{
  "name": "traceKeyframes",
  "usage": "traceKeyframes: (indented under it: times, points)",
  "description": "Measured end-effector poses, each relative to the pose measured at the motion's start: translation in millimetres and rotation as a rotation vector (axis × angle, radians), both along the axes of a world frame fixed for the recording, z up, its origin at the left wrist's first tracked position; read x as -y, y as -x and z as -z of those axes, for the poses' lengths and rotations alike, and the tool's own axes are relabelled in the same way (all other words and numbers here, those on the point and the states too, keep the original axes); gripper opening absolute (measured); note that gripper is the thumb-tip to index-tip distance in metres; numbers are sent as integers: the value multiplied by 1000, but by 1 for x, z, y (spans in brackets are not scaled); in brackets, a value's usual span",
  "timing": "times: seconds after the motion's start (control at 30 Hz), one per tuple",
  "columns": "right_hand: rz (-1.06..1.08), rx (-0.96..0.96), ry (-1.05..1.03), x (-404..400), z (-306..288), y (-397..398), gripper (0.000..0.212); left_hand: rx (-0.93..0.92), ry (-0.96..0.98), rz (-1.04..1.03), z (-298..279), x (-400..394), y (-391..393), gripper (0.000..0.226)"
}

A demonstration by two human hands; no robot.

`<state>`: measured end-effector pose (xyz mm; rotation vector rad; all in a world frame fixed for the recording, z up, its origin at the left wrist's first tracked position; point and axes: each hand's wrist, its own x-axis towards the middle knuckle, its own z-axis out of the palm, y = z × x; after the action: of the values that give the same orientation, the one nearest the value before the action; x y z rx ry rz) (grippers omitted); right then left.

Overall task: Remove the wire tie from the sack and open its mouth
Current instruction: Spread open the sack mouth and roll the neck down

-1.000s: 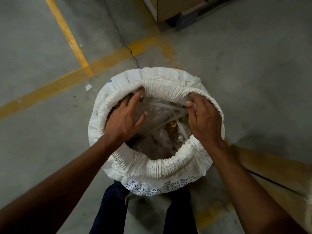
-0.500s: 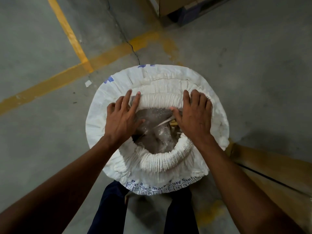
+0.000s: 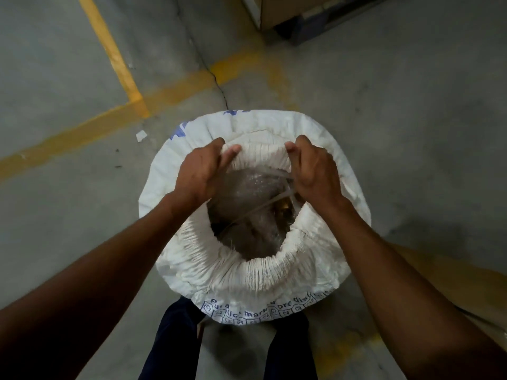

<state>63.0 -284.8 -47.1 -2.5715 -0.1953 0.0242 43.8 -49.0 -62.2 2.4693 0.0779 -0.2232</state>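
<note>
A white woven sack (image 3: 255, 286) with blue print stands upright on the floor between my legs. Its top is rolled down into a thick pleated rim, and the mouth gapes wide. Inside lies a clear plastic liner (image 3: 247, 193) with pale straps across it and something yellowish underneath. My left hand (image 3: 200, 171) pinches the far rim on the left, thumb over the pleats. My right hand (image 3: 315, 174) grips the far rim on the right. No wire tie is visible.
Grey concrete floor with yellow painted lines (image 3: 109, 50) and a crack runs behind the sack. A cardboard box on a pallet (image 3: 290, 15) stands at the top. A brown cardboard sheet (image 3: 450, 281) lies to the right. A paper scrap (image 3: 141, 135) lies at the left.
Both hands moved from lying flat over the inner rim to pinching the far edge of the rolled rim. The mouth of the sack looks wider than half a second ago.
</note>
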Motion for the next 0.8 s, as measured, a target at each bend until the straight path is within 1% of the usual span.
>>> traceKeyframes:
  times: [0.03,0.1,0.17,0.2,0.23,0.27,0.3,0.33,0.37,0.4,0.47,0.5,0.53,0.6,0.67,0.73,0.77,0.8]
  points:
    - [43,-76,-65,-3,-5,-9,54,-23,45,5,-4,-6,-10,48]
    - [151,-351,-166,-9,-16,-28,62,-125,208,39,-15,-16,-29,57]
    - [194,-636,-163,-9,-29,-44,76,-382,388,31,-28,-26,-44,64]
    - [193,-769,-192,-7,-34,-49,84,-532,425,9,-31,-33,-49,63]
    - [196,-879,-260,-4,-39,-51,86,-651,437,5,-35,-39,-51,65]
    - [216,-955,-337,-3,-42,-52,84,-729,431,15,-35,-44,-53,70]
    - [249,-991,-401,-3,-44,-52,82,-772,406,37,-32,-48,-55,77]
    - [290,-993,-432,-5,-44,-50,80,-771,364,61,-29,-48,-55,80]
    - [316,-956,-388,-8,-40,-49,80,-722,310,82,-26,-46,-53,77]
    - [311,-891,-272,-12,-34,-48,79,-629,244,84,-21,-41,-50,72]
    - [274,-700,16,-18,-19,-39,75,-416,114,-10,-8,-32,-39,60]
    - [269,-583,119,-21,-12,-31,72,-330,55,-68,-7,-26,-31,55]
    - [272,-455,171,-22,-5,-23,68,-261,-6,-113,-4,-21,-22,52]
    - [293,-231,146,-25,4,-5,59,-162,-81,-180,-2,-11,-1,49]
    - [255,-72,142,-25,7,11,53,-79,-192,-245,4,-4,22,55]
    - [230,3,223,-22,8,27,54,-49,-304,-384,8,-1,45,68]
    - [241,8,278,-21,7,35,56,-70,-303,-486,9,1,57,74]
    - [271,-13,323,-21,6,44,61,-115,-261,-592,8,5,68,80]
